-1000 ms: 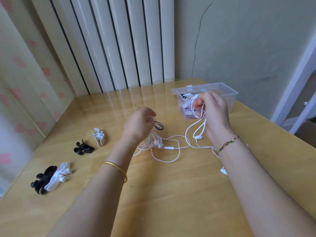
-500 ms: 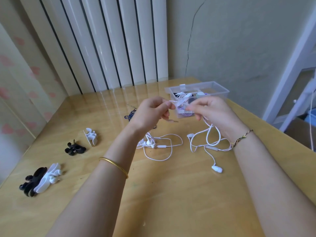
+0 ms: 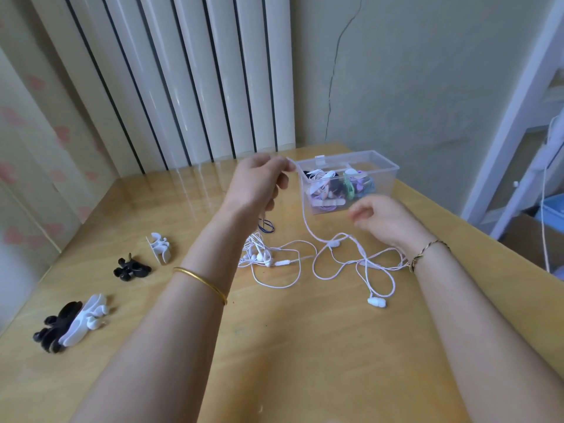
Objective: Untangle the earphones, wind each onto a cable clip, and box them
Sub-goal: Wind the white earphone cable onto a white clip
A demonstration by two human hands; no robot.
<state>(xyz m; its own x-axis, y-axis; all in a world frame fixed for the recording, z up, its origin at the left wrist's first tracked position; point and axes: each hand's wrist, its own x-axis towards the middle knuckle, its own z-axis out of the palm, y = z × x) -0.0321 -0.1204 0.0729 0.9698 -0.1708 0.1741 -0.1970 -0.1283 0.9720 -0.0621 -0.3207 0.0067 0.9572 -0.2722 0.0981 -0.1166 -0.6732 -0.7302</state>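
Head | left fingers (image 3: 276, 166) pinch earphone cable (image 3: 305, 216) | right fingers (image 3: 359, 213) loose, empty, near it

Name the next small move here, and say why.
Probably bring the right hand down to the loose loops of the white earphone cable and lift them free: the left hand pinches one end raised, the right holds nothing, and the cable lies crossed over itself on the table.
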